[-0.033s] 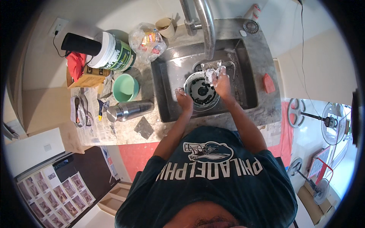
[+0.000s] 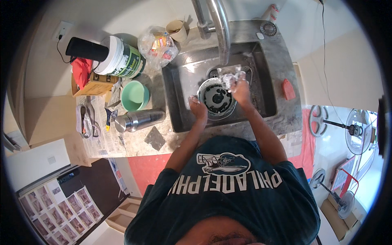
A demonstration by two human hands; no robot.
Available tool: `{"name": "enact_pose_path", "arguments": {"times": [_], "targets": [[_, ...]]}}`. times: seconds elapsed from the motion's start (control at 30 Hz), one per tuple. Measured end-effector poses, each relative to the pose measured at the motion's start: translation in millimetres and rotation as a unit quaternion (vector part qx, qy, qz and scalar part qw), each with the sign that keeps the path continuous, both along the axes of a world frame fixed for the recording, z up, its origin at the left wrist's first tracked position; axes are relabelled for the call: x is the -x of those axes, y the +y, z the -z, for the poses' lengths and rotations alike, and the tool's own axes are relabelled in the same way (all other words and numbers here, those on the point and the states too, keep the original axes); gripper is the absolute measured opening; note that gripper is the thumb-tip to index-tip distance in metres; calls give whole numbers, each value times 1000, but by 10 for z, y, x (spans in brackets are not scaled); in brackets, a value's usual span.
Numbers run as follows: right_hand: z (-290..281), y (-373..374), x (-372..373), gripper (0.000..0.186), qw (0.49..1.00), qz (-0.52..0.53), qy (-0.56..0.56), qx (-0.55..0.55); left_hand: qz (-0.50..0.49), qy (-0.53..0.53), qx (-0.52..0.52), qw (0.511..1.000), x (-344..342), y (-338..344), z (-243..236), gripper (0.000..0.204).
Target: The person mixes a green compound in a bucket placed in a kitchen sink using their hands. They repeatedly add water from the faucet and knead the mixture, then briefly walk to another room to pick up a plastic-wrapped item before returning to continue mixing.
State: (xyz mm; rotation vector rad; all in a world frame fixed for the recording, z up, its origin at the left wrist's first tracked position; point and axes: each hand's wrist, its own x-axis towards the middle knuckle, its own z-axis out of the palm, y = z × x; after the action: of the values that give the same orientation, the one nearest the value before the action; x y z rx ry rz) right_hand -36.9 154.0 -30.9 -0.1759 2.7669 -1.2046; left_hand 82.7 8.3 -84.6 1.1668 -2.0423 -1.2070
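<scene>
A round whitish bucket (image 2: 219, 116) stands in the dark metal sink (image 2: 178, 118), its inside holding grey liquid with dark patches. At the bucket's left side my left hand (image 2: 197, 108) is closed on its rim, whitish residue on the fingers. Over the far right of the bucket, my right hand (image 2: 241, 90) grips a crumpled, shiny whitish wad (image 2: 231, 77); whether it is foil, plastic or soapy cloth I cannot tell. A flat greyish edge shows just beyond the wad. Above them curves the metal faucet (image 2: 223, 36).
Left of the sink are a green bowl (image 2: 134, 95), a steel bottle (image 2: 141, 119), a white-and-green tub (image 2: 122, 57) and a clear plastic bag (image 2: 158, 47). A grey square piece (image 2: 154, 138) lies near the front edge. At right sits a red brush-like object (image 2: 288, 89).
My right hand and the whitish wad have shifted slightly, and the fingers sit differently around it. My left hand stays at the bucket's rim.
</scene>
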Motion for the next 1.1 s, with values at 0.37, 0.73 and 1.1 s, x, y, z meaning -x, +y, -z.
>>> {"name": "enact_pose_path", "arguments": {"times": [0.37, 0.73, 1.1], "targets": [[165, 170, 174, 57, 988, 59, -44, 135, 95, -46, 28, 994, 96, 83, -50, 41], [63, 7, 125, 45, 990, 81, 41, 106, 89, -23, 27, 995, 104, 87, -78, 40], [279, 226, -35, 47, 994, 53, 52, 78, 190, -143, -5, 971, 15, 130, -305, 59]]}}
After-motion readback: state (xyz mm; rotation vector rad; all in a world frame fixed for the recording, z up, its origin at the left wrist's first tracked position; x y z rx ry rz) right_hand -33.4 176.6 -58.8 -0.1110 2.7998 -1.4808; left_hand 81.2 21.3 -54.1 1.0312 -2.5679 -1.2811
